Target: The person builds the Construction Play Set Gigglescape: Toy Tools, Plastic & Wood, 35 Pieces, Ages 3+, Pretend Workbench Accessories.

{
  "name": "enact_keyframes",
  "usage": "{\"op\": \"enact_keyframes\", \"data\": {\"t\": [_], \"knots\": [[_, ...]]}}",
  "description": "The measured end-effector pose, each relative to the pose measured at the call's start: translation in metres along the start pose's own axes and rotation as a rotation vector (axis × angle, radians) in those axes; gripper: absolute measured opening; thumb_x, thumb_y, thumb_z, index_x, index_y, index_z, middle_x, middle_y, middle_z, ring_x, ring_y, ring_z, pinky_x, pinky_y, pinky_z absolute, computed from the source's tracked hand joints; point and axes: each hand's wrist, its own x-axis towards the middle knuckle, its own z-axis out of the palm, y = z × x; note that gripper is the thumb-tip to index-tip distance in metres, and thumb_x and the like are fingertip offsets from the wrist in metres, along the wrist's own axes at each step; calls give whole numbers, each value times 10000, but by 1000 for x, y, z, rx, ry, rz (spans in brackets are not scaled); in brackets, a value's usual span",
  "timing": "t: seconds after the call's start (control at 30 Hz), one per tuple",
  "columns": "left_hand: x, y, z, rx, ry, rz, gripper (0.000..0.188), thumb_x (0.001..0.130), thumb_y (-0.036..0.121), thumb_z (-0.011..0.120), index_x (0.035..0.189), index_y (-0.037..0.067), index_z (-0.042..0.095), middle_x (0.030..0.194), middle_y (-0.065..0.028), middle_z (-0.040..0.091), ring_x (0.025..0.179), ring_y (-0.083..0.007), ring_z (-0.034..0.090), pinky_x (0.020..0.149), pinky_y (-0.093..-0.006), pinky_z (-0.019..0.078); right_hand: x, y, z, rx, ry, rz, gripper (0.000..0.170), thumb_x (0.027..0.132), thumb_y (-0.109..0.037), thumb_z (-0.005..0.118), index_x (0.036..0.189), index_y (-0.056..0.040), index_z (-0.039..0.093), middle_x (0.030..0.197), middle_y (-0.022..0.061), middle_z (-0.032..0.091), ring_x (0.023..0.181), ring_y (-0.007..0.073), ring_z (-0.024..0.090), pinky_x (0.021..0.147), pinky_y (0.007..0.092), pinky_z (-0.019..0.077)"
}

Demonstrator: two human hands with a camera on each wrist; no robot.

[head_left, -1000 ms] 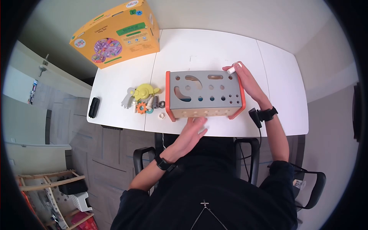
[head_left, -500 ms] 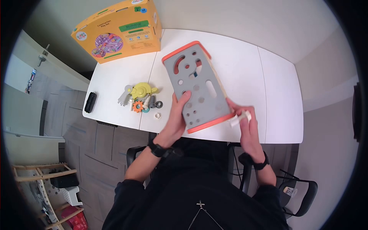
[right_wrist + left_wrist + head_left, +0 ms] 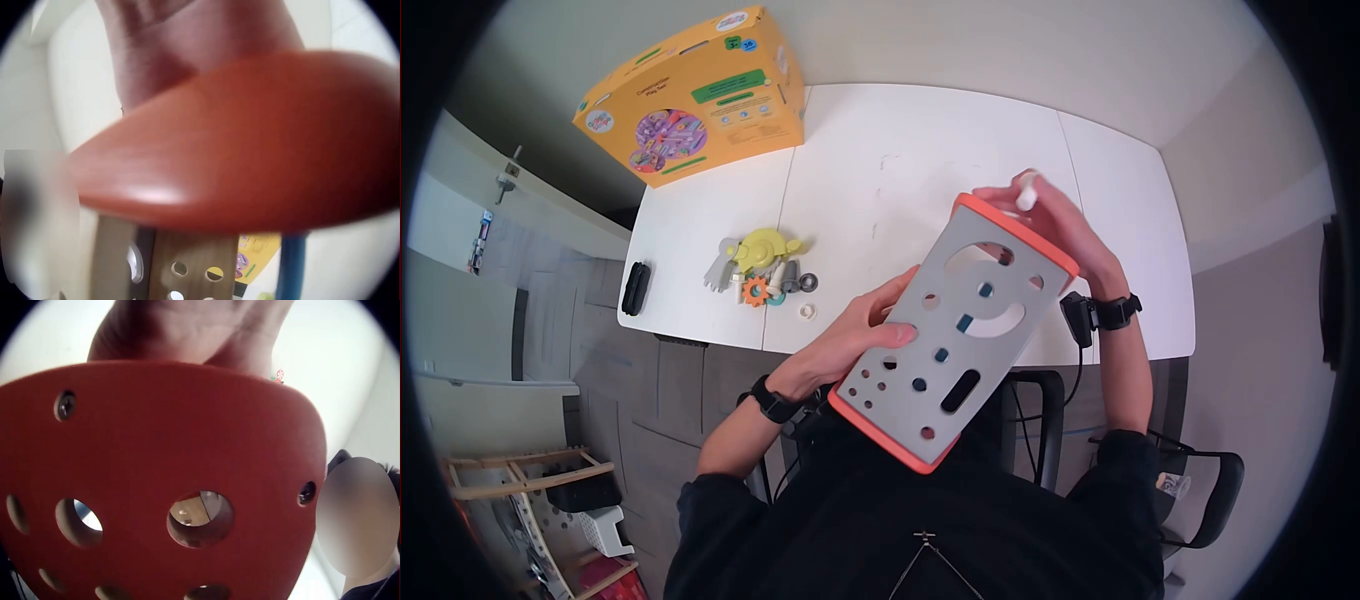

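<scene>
My left hand [image 3: 855, 335] grips a toy workbench box, its thumb on the grey perforated panel [image 3: 935, 375]. The box is tilted over the table's front edge, its orange-red ends [image 3: 1020, 235] at upper right and lower left. Close by the upper end, my right hand [image 3: 1080, 235] holds a small white peg [image 3: 1027, 190] between its fingers. In the left wrist view, a red end panel [image 3: 137, 450] with round holes and screws fills the picture. Another red end [image 3: 237, 150] hides the right fingers in the right wrist view; below it are wooden sides [image 3: 194, 250] with holes.
Left on the white table [image 3: 850, 190] lie a yellow toy piece [image 3: 762, 250], an orange gear [image 3: 755, 291], a grey piece [image 3: 720, 270] and a pale ring nut [image 3: 807, 312]. A yellow cardboard box [image 3: 700, 110] stands behind them. A black case [image 3: 636, 288] lies near the left edge.
The box has been lifted off the table and turned, and its end by the right hand has swapped. The left hand has taken hold of it. The white peg stays in the right hand.
</scene>
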Motion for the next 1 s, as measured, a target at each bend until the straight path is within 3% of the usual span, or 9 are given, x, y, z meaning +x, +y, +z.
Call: {"op": "enact_keyframes", "data": {"t": [0.03,0.17,0.2,0.37,0.53,0.73,0.83,0.93,1.0], "knots": [[-3,5,1,-11,-39,-11,1110,862,375,837,1705,19,208,1644,-169,452,1448,-236,496,1215,-371,363,2,5,-1,-49,-15,68,447,1149,-524,389,1142,-124,588,1457,245,621,1428,337,552,1221,476,392],[-15,16,-5,30,-50,21,1111,821,414,858,1692,35,282,1617,-157,489,1441,-226,507,1211,-369,371,-14,33,-8,143,26,416,475,1150,-517,405,1178,-103,638,1291,192,720,1177,204,707,1003,331,573],[-16,22,-6,25,-51,13,1105,820,412,858,1689,32,291,1614,-156,495,1437,-226,511,1208,-369,374,-18,45,-4,165,68,372,492,1146,-509,435,1232,-74,647,1191,148,750,1052,143,729,880,290,616],[-14,33,-26,-8,-105,-81,1056,831,373,859,1673,26,324,1583,-150,530,1413,-219,533,1191,-364,395,-41,35,35,192,198,409,552,1143,-496,463,1327,-5,633,1169,129,745,1048,152,729,859,304,629],[-14,60,-32,50,-41,22,959,809,325,892,1600,25,440,1532,-147,573,1398,-219,549,1183,-364,401,-47,41,43,405,259,397,472,1138,-472,495,1289,-45,628,1211,111,719,1066,151,721,903,315,627],[-16,82,-49,225,-166,109,887,794,326,905,1541,60,507,1573,-162,543,1418,-247,544,1195,-377,389,-55,26,62,678,243,219,333,1157,-420,466,1123,-114,590,1181,18,641,1145,157,675,1041,354,589],[-19,81,-42,223,-166,211,893,763,314,929,1523,61,533,1612,-168,512,1411,-256,556,1192,-383,397,-58,15,74,847,183,62,316,1169,-393,437,1083,-122,575,1193,-8,592,1141,162,667,1031,359,594],[-22,80,-23,140,-174,220,934,718,192,963,1507,-16,510,1618,-288,464,1509,-315,472,1216,-422,371,-62,22,70,809,209,-37,307,1174,-377,422,1097,-124,578,1224,-10,580,1149,165,659,1039,357,591],[-24,76,-17,165,-172,243,891,735,184,950,1494,-16,528,1625,-307,444,1522,-328,457,1227,-430,363,-63,21,71,711,263,-69,297,1175,-369,419,1110,-127,580,1219,-3,582,1154,169,655,1046,354,588]]}}
